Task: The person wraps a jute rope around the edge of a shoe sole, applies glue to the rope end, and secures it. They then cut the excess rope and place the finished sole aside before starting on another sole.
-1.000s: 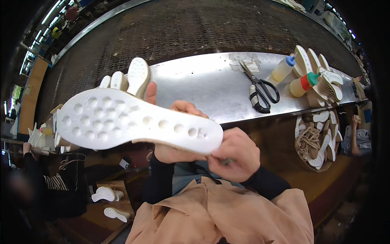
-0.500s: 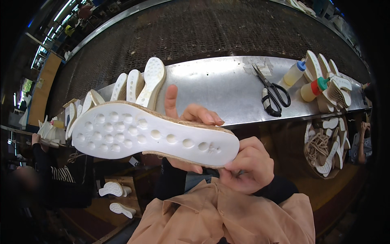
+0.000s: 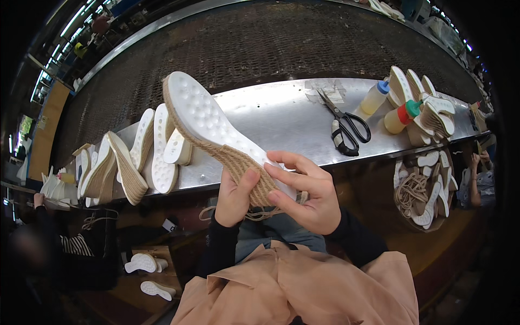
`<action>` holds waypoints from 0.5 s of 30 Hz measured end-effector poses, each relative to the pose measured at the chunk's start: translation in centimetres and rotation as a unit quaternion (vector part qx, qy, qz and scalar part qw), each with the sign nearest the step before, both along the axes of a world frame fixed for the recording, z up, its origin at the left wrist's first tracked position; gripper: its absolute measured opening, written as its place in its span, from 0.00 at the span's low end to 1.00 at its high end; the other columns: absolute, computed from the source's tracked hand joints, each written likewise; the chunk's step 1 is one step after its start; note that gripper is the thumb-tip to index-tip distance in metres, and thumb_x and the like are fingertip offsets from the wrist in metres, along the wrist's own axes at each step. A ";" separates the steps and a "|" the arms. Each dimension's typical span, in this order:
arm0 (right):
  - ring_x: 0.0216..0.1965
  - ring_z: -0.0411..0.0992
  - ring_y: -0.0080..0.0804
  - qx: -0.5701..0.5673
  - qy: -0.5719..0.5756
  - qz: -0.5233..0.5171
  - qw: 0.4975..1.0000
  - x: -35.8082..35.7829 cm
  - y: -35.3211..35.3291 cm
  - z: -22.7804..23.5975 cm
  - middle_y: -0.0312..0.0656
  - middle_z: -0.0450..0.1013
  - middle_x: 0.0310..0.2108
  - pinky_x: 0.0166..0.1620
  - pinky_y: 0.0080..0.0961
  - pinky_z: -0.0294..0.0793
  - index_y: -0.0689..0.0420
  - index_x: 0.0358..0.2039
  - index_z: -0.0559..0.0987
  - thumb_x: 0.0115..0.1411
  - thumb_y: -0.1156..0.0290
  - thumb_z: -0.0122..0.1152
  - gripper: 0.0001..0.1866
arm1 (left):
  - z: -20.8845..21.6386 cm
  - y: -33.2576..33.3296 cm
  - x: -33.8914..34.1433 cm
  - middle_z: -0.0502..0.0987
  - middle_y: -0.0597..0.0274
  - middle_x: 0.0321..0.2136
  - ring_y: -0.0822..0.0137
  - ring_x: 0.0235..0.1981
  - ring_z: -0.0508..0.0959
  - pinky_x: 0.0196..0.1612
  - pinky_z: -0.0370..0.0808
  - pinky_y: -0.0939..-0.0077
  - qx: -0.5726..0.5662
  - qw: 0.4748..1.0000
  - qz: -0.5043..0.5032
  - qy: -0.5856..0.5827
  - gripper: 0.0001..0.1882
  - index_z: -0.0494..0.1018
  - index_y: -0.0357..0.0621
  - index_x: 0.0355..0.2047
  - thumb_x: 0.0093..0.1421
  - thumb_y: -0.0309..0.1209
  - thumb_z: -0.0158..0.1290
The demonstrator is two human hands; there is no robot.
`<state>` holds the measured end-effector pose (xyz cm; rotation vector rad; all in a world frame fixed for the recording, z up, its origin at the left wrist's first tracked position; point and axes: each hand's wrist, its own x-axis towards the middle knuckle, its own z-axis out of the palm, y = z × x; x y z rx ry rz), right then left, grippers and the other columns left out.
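Observation:
Between my two hands I hold a white wedge shoe sole (image 3: 208, 116), tilted with its broad dimpled end up and to the left. Tan braided rope wraps its wedge side, which faces me. My left hand (image 3: 234, 197) grips the heel end from the left, thumb pressed on the rope. From the right, my right hand (image 3: 306, 192) closes on the same end, with fingertips on the braid and the white edge. A loose strand of rope (image 3: 208, 213) hangs below the heel. Part of the heel is hidden behind my fingers.
Several wedge soles (image 3: 142, 141) stand along the metal table (image 3: 260, 97) on the left. Black scissors (image 3: 346, 124), a blue-capped bottle (image 3: 375, 97), a green-capped bottle (image 3: 402, 117) and stacked soles (image 3: 433, 114) are on the right. Below them, a container holds soles and rope (image 3: 416, 189). A person (image 3: 478, 179) is at far right.
The sole has swung from nearly level to steeply tilted, its rope side now turned toward me. My left hand has gone from spread fingers behind it to gripping the heel.

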<state>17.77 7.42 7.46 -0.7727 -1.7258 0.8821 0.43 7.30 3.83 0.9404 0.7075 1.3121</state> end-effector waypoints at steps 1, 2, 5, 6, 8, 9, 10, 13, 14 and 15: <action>0.43 0.75 0.43 0.003 -0.001 -0.003 1.000 0.0 0.0 -0.3 0.56 0.71 0.48 0.45 0.29 0.74 0.61 0.46 0.79 0.51 0.73 0.68 0.21 | 0.0 -0.1 0.1 0.72 0.59 0.44 0.71 0.44 0.74 0.47 0.72 0.75 -0.019 1.000 0.005 0.013 0.21 0.61 0.35 0.52 0.63 0.33 0.52; 0.42 0.76 0.44 0.006 0.000 -0.006 1.000 -0.1 0.0 -0.5 0.56 0.72 0.47 0.44 0.28 0.75 0.62 0.46 0.79 0.51 0.72 0.68 0.21 | 0.0 -0.1 0.2 0.72 0.60 0.43 0.72 0.44 0.73 0.47 0.72 0.75 -0.017 0.999 0.009 0.033 0.21 0.61 0.35 0.53 0.64 0.32 0.51; 0.40 0.77 0.43 0.029 -0.012 -0.013 0.999 0.1 0.0 -0.8 0.57 0.73 0.46 0.41 0.27 0.77 0.65 0.46 0.78 0.51 0.71 0.68 0.21 | 0.4 -0.1 0.5 0.72 0.60 0.42 0.73 0.42 0.73 0.46 0.71 0.76 -0.020 0.996 0.021 0.081 0.20 0.59 0.36 0.53 0.64 0.31 0.50; 0.39 0.78 0.43 0.040 -0.019 -0.016 0.999 0.1 0.0 -0.8 0.57 0.73 0.45 0.40 0.26 0.78 0.66 0.45 0.78 0.51 0.71 0.69 0.21 | 0.6 -0.1 0.5 0.72 0.60 0.42 0.73 0.42 0.73 0.46 0.71 0.76 -0.022 0.996 0.020 0.089 0.20 0.59 0.37 0.53 0.64 0.31 0.50; 0.42 0.77 0.42 0.032 -0.063 -0.014 0.997 0.6 -0.3 -0.6 0.56 0.74 0.46 0.45 0.27 0.76 0.65 0.47 0.77 0.49 0.71 0.70 0.24 | 1.0 -0.1 0.6 0.72 0.60 0.41 0.73 0.41 0.73 0.45 0.71 0.76 -0.026 0.994 0.017 0.104 0.21 0.59 0.37 0.53 0.64 0.32 0.51; 0.44 0.77 0.41 0.029 -0.084 -0.013 0.996 0.7 -0.4 -0.5 0.55 0.74 0.46 0.47 0.27 0.75 0.65 0.48 0.77 0.48 0.71 0.71 0.26 | 1.1 -0.2 0.6 0.72 0.60 0.41 0.73 0.41 0.74 0.45 0.72 0.77 -0.028 0.993 0.014 0.112 0.21 0.59 0.36 0.52 0.64 0.32 0.51; 0.42 0.77 0.41 0.061 -0.105 -0.025 0.992 0.7 -0.4 -0.5 0.55 0.74 0.45 0.44 0.27 0.76 0.66 0.47 0.77 0.48 0.69 0.71 0.25 | 1.2 -0.1 0.7 0.72 0.59 0.41 0.73 0.41 0.74 0.44 0.72 0.77 -0.022 0.993 0.011 0.112 0.21 0.59 0.36 0.52 0.64 0.33 0.52; 0.38 0.78 0.42 0.121 -0.149 -0.043 0.980 0.8 0.1 -0.5 0.54 0.75 0.44 0.40 0.27 0.78 0.67 0.45 0.77 0.49 0.65 0.72 0.26 | 1.1 0.2 1.1 0.72 0.59 0.40 0.72 0.40 0.74 0.43 0.72 0.78 -0.031 0.987 0.030 0.158 0.22 0.59 0.35 0.51 0.63 0.33 0.53; 0.39 0.77 0.42 0.119 -0.151 -0.040 0.980 1.0 0.5 -0.5 0.54 0.75 0.44 0.41 0.27 0.77 0.67 0.46 0.76 0.48 0.65 0.72 0.27 | 1.0 0.5 1.3 0.72 0.59 0.40 0.72 0.40 0.74 0.43 0.73 0.77 -0.031 0.987 0.031 0.152 0.22 0.59 0.34 0.51 0.63 0.33 0.53; 0.39 0.77 0.43 0.119 -0.152 -0.034 0.981 1.3 0.8 -0.6 0.54 0.75 0.44 0.42 0.27 0.77 0.67 0.47 0.76 0.48 0.64 0.72 0.28 | 0.9 0.7 1.5 0.72 0.58 0.39 0.72 0.40 0.74 0.42 0.73 0.77 -0.035 0.988 0.033 0.145 0.22 0.59 0.34 0.50 0.63 0.33 0.53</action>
